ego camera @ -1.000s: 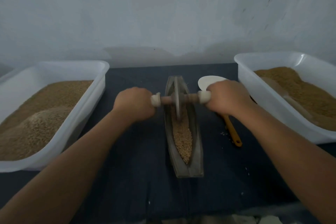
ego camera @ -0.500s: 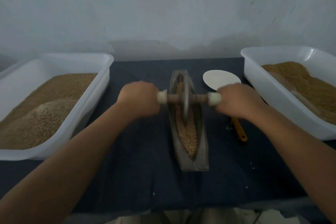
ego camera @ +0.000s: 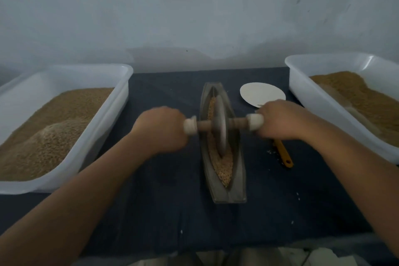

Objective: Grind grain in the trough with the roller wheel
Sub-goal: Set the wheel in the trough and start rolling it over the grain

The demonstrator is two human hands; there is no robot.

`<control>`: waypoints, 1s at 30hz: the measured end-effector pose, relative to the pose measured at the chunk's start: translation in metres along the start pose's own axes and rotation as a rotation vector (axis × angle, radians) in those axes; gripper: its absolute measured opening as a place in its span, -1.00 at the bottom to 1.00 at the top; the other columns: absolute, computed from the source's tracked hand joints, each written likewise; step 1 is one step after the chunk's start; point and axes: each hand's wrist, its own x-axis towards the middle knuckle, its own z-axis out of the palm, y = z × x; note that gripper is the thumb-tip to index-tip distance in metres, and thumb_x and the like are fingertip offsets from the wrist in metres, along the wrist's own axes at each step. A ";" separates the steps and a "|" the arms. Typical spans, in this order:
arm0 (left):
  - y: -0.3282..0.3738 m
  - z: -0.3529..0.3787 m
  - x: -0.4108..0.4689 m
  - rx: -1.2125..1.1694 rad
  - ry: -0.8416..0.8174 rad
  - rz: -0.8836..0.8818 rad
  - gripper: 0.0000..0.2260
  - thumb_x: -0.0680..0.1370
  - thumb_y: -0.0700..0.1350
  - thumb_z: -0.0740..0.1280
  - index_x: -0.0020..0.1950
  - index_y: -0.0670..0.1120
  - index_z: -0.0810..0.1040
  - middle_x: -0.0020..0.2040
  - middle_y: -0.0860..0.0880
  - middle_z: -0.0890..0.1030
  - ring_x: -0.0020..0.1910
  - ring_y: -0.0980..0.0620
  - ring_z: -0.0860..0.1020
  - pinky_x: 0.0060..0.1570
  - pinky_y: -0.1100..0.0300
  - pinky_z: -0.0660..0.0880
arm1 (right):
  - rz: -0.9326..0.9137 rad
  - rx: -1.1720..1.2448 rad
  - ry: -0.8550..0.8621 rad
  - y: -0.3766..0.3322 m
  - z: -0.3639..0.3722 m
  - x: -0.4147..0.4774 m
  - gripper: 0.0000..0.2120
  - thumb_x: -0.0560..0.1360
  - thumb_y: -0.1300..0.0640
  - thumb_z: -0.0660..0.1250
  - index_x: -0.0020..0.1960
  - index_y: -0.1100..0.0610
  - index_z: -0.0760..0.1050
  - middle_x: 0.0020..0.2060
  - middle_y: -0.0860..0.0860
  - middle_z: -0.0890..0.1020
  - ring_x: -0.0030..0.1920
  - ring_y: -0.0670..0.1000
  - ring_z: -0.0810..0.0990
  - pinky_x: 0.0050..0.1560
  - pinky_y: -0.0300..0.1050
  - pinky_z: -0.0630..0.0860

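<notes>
Two tubs (ego camera: 103,127) (ego camera: 313,101), one trough (ego camera: 237,179), one wheel (ego camera: 220,125), one disc (ego camera: 261,93), one orange tool (ego camera: 285,155)

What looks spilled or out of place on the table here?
A few loose grains lie scattered on the dark cloth right of the trough, near the orange handle. Nothing else stands out.

At your left sat a white rectangular plastic tub (ego camera: 108,114) heaped with tan granules, at your right its twin (ego camera: 313,101), between them a dark blue cloth (ego camera: 162,211), on it a white round flat disc (ego camera: 262,96), nearer you an orange plastic handle (ego camera: 284,153), behind all a pale grey wall (ego camera: 194,6).
</notes>
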 end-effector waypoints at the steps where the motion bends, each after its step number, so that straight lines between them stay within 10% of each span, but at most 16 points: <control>1: 0.002 -0.004 0.018 0.030 0.028 -0.038 -0.76 0.41 0.18 0.30 -0.30 0.03 0.50 -0.35 0.08 0.55 -0.38 0.04 0.53 -0.36 0.16 0.45 | 0.038 -0.018 0.092 -0.003 0.001 0.012 -0.78 0.40 -0.19 0.40 -0.28 -0.06 0.58 -0.36 -0.08 0.62 -0.29 -0.08 0.60 -0.31 -0.09 0.49; 5: 0.004 -0.016 0.063 0.089 0.072 -0.086 -0.77 0.44 0.14 0.34 -0.28 0.01 0.51 -0.31 0.04 0.56 -0.36 0.00 0.50 -0.26 0.10 0.48 | 0.090 -0.068 0.279 -0.011 0.001 0.038 -0.85 0.45 -0.07 0.39 -0.20 -0.01 0.54 -0.27 -0.05 0.61 -0.23 0.02 0.58 -0.11 0.02 0.63; 14: -0.005 -0.004 -0.034 -0.031 0.016 0.133 -0.70 0.29 0.28 0.12 -0.36 0.08 0.44 -0.46 0.15 0.45 -0.47 0.22 0.40 -0.46 0.27 0.22 | -0.043 -0.008 -0.122 0.005 0.006 -0.039 -0.82 0.30 -0.18 0.39 -0.22 -0.09 0.57 -0.34 -0.09 0.66 -0.34 -0.14 0.63 -0.39 -0.15 0.50; 22: -0.003 -0.015 0.067 0.029 -0.033 -0.076 -0.81 0.42 0.13 0.34 -0.22 0.02 0.52 -0.22 0.04 0.59 -0.25 -0.05 0.57 -0.21 0.08 0.49 | 0.064 -0.073 0.360 -0.014 -0.003 0.037 -0.89 0.38 -0.01 0.37 -0.24 0.00 0.49 -0.35 -0.06 0.57 -0.30 0.02 0.56 -0.24 -0.03 0.58; 30: 0.003 0.005 -0.016 0.008 -0.011 0.003 -0.79 0.32 0.20 0.30 -0.33 0.07 0.46 -0.37 0.11 0.49 -0.33 0.01 0.55 -0.31 0.14 0.41 | -0.019 -0.070 -0.068 -0.012 -0.007 -0.032 -0.79 0.31 -0.21 0.44 -0.22 -0.10 0.57 -0.34 -0.08 0.65 -0.33 -0.13 0.62 -0.39 -0.14 0.42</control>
